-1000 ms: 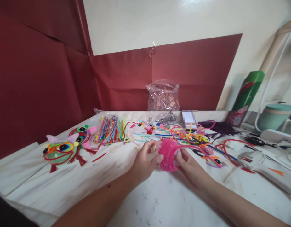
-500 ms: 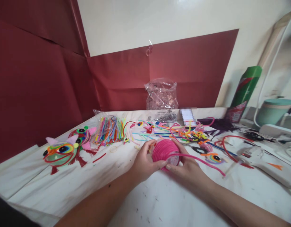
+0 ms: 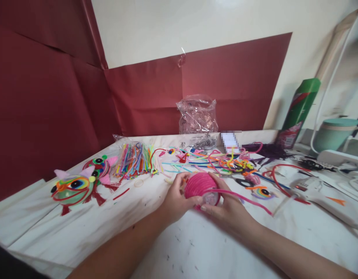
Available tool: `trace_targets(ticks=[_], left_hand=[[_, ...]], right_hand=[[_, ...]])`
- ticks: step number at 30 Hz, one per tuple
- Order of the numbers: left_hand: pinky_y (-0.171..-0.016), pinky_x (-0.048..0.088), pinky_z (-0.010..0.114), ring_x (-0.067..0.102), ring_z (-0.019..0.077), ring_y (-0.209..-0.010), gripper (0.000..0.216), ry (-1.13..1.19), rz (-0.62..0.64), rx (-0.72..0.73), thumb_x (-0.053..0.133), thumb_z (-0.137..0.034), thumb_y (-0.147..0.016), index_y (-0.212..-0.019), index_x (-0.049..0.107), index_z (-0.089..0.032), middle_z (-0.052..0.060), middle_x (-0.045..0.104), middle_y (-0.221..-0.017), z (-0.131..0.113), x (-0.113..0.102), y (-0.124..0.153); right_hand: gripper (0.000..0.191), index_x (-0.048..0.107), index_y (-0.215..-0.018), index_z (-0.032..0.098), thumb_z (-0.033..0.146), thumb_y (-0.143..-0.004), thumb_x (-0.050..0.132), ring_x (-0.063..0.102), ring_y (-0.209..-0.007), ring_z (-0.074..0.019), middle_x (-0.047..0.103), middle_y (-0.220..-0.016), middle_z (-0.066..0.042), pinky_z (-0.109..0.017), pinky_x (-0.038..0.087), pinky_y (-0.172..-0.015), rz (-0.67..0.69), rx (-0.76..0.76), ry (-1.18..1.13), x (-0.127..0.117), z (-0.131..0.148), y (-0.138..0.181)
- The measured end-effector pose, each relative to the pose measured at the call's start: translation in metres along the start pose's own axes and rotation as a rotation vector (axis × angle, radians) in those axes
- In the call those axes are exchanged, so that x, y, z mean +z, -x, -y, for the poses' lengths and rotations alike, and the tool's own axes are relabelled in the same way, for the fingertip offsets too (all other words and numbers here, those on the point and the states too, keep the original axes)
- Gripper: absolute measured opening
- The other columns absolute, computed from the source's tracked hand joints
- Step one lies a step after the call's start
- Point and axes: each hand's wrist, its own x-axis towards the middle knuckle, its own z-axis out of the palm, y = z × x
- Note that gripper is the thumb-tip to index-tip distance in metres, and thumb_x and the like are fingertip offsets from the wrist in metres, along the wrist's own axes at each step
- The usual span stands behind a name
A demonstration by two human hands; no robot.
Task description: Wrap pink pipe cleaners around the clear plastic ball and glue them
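My left hand (image 3: pixel 175 198) and my right hand (image 3: pixel 225 207) both grip a round ball wrapped in pink pipe cleaner (image 3: pixel 200 185), held just above the white table cloth (image 3: pixel 202 248). A loose pink pipe cleaner tail (image 3: pixel 248 199) runs from the ball out to the right. My left thumb presses on the ball's near side, and my right fingers curl over its top and right side. A bare clear patch of the ball shows between the thumbs.
Two finished colourful fish-like figures (image 3: pixel 76 186) lie at the left. A bundle of coloured pipe cleaners (image 3: pixel 134 159) and a loose tangle (image 3: pixel 231 162) lie behind the hands. A plastic bag (image 3: pixel 197 115), green can (image 3: pixel 299 112), teal pot (image 3: pixel 336 133) and glue gun (image 3: pixel 321 195) stand further back and right.
Both hands turned the pink ball and closed more tightly round it; my right fingers moved from its side to over its top. The view shifted slightly.
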Motion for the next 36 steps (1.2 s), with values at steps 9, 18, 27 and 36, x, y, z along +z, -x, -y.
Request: trace_targets(ticks=[9, 18, 27, 36], left_hand=[[-0.086, 0.045, 0.037, 0.058, 0.024, -0.101, 0.062, 0.077, 0.026, -0.074, 0.077, -0.027, -0.061, -0.113, 0.044, -0.02, 0.009, 0.058, -0.112, 0.004, -0.001, -0.003], [-0.09, 0.045, 0.04, 0.054, 0.0289, -0.111, 0.08, 0.071, 0.085, -0.126, 0.08, -0.029, -0.061, -0.128, 0.038, -0.021, 0.013, 0.052, -0.125, 0.007, -0.005, -0.003], [-0.1, 0.04, 0.043, 0.046, 0.0316, -0.121, 0.083, -0.105, 0.103, 0.033, 0.077, -0.024, -0.057, -0.128, 0.034, -0.018, 0.015, 0.045, -0.132, -0.013, -0.002, -0.001], [-0.105, 0.035, 0.046, 0.039, 0.0326, -0.126, 0.078, -0.394, -0.08, 0.34, 0.075, -0.027, -0.058, -0.125, 0.037, -0.018, 0.016, 0.042, -0.132, -0.015, -0.002, 0.001]], right_hand=[[0.087, 0.037, -0.139, 0.028, 0.039, -0.062, 0.075, 0.039, -0.129, -0.0331, 0.048, -0.137, -0.008, -0.052, 0.028, -0.106, 0.016, 0.026, -0.051, 0.001, -0.005, -0.001], [0.09, 0.031, -0.143, 0.023, 0.046, -0.066, 0.073, 0.056, -0.112, -0.0317, 0.06, -0.125, -0.012, -0.049, 0.043, -0.095, 0.068, 0.037, -0.087, -0.003, -0.009, -0.006], [0.093, 0.025, -0.143, 0.028, 0.049, -0.066, 0.073, 0.046, -0.124, -0.0319, 0.041, -0.143, -0.012, -0.051, 0.035, -0.103, 0.054, -0.057, -0.11, -0.001, -0.01, -0.003], [0.055, 0.049, -0.126, 0.031, 0.037, -0.076, 0.069, 0.046, -0.121, -0.0292, 0.051, -0.126, -0.009, -0.048, 0.043, -0.096, -0.201, -0.535, 0.127, -0.012, 0.003, 0.004]])
